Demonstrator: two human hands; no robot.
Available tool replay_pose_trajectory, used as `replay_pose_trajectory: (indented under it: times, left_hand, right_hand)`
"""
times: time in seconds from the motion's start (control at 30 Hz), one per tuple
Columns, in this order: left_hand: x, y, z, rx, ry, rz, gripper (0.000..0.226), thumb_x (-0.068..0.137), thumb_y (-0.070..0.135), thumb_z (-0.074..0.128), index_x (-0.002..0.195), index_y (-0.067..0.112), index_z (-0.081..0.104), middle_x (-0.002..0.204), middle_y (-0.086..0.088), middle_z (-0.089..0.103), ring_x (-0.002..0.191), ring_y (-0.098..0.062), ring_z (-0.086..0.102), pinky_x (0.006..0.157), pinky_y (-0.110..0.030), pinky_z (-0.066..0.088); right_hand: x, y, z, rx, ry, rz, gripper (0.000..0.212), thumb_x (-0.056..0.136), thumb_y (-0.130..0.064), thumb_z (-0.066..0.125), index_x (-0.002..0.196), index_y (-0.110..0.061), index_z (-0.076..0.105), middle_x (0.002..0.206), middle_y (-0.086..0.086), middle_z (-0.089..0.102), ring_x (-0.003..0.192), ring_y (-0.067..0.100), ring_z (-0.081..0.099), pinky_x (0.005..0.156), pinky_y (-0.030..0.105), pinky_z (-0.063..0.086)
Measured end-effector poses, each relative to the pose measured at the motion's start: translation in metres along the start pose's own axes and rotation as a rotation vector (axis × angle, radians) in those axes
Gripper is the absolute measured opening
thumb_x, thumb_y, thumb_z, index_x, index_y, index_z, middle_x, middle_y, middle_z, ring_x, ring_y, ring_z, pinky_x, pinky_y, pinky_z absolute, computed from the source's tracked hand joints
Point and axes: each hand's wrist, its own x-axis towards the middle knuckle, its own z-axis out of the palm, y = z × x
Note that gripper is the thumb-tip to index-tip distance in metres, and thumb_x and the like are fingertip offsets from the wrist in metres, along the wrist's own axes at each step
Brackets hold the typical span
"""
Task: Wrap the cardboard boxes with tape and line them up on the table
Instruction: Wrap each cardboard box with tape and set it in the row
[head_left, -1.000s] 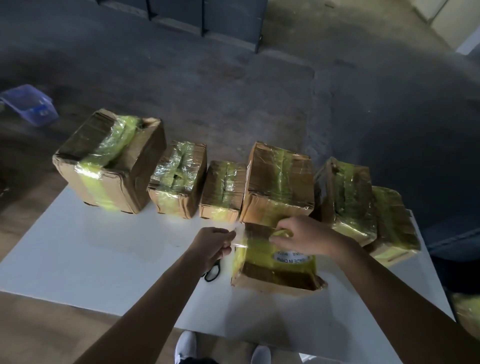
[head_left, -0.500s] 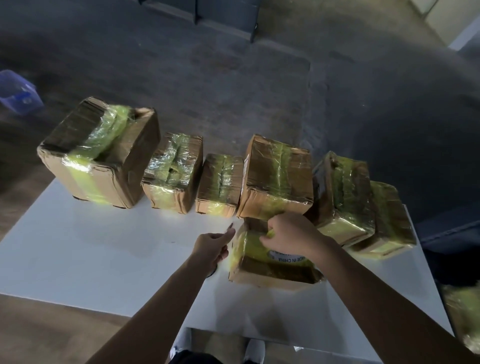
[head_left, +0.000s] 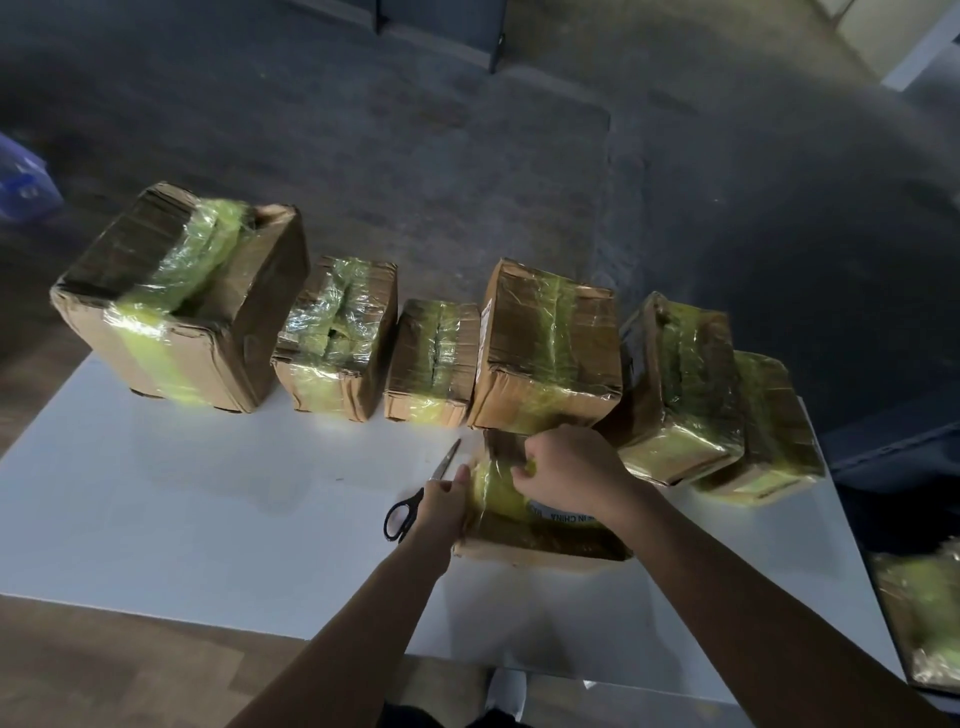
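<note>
Your box (head_left: 540, 545) sits before the row (head_left: 545, 343); tape (head_left: 493, 488) looks slick, cardboard soft. Your right hand (head_left: 566, 470) seemingly pinches tape on top; your left hand (head_left: 444, 501) braces its side, fingers hidden. Grip corners.

Crinkled glossy tape (head_left: 332, 332) on matt brown cardboard boxes (head_left: 550, 353); smooth white table (head_left: 208, 499); rough grey floor (head_left: 415, 130) upper frame

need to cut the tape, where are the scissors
In the head view, the scissors lie on the white table, just left of the left hand and the box being wrapped.
</note>
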Motion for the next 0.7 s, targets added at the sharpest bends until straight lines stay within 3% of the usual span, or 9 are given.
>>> replay_pose_trajectory:
  times: [0.1,0.17,0.23,0.33,0.43,0.53,0.63,0.7]
  left_hand:
    - [0.001,0.005,0.000,0.047,0.014,-0.023,0.039,0.098,0.037,0.045,0.119,0.004,0.045,0.109,-0.013,0.056,0.101,-0.028,0.056,0.089,-0.042,0.051]
    - [-0.002,0.010,0.001,0.175,0.160,0.127,0.023,0.097,0.024,0.046,0.107,0.003,0.051,0.105,-0.015,0.058,0.086,-0.025,0.056,0.069,-0.037,0.048]
    - [-0.012,0.014,0.007,0.233,0.243,0.326,0.015,0.096,0.029,0.047,0.092,0.015,0.049,0.099,-0.011,0.059,0.075,-0.016,0.054,0.055,-0.031,0.040]
    - [-0.029,0.014,0.014,0.373,0.196,0.536,0.034,0.089,0.052,0.058,0.095,0.021,0.045,0.093,0.004,0.049,0.078,-0.009,0.051,0.060,-0.026,0.043]
    - [-0.034,0.013,0.013,0.480,0.213,0.590,0.044,0.089,0.054,0.055,0.104,0.013,0.047,0.099,0.000,0.047,0.083,-0.018,0.052,0.067,-0.031,0.046]
    - [-0.038,0.015,0.015,0.542,0.256,0.654,0.046,0.093,0.051,0.052,0.107,0.008,0.048,0.102,-0.006,0.050,0.086,-0.025,0.053,0.067,-0.037,0.047]
    - [-0.038,0.016,0.019,0.652,0.291,0.647,0.042,0.095,0.051,0.047,0.108,0.011,0.046,0.105,-0.006,0.050,0.087,-0.020,0.049,0.064,-0.033,0.042]
    - [-0.037,0.016,0.018,0.738,0.336,0.648,0.039,0.095,0.050,0.047,0.110,0.013,0.046,0.105,-0.003,0.051,0.085,-0.015,0.045,0.060,-0.029,0.036]
  right_hand:
    - [-0.002,-0.002,-0.002,0.016,0.002,0.017,0.035,0.086,-0.050,0.049,0.066,-0.021,0.052,0.060,-0.006,0.053,0.056,0.011,0.051,0.055,0.027,0.042]
    - [-0.003,-0.004,-0.005,-0.007,0.003,0.023,0.035,0.087,-0.049,0.050,0.067,-0.021,0.053,0.061,-0.006,0.053,0.055,0.010,0.051,0.052,0.025,0.038]
    - [-0.004,-0.008,-0.006,-0.046,0.008,0.014,0.034,0.088,-0.048,0.051,0.066,-0.021,0.051,0.061,-0.006,0.053,0.054,0.009,0.050,0.048,0.023,0.033]
    - [-0.002,-0.011,-0.010,-0.057,0.013,0.038,0.034,0.088,-0.049,0.050,0.066,-0.022,0.050,0.064,-0.004,0.053,0.057,0.012,0.050,0.050,0.025,0.036]
    - [-0.006,-0.003,-0.013,0.052,0.023,0.010,0.034,0.088,-0.052,0.051,0.072,-0.023,0.056,0.063,-0.006,0.056,0.056,0.009,0.053,0.051,0.025,0.039]
    - [-0.017,0.019,-0.014,0.318,0.001,-0.020,0.033,0.089,-0.055,0.051,0.081,-0.025,0.061,0.065,-0.006,0.060,0.056,0.010,0.057,0.051,0.024,0.040]
    - [-0.030,0.039,-0.013,0.696,-0.149,0.010,0.036,0.087,-0.064,0.051,0.098,-0.031,0.060,0.086,-0.008,0.065,0.078,0.005,0.063,0.064,0.021,0.047]
    - [-0.037,0.046,-0.010,0.792,-0.156,0.033,0.048,0.081,-0.067,0.051,0.106,-0.027,0.060,0.091,-0.010,0.063,0.084,0.003,0.061,0.070,0.019,0.046]
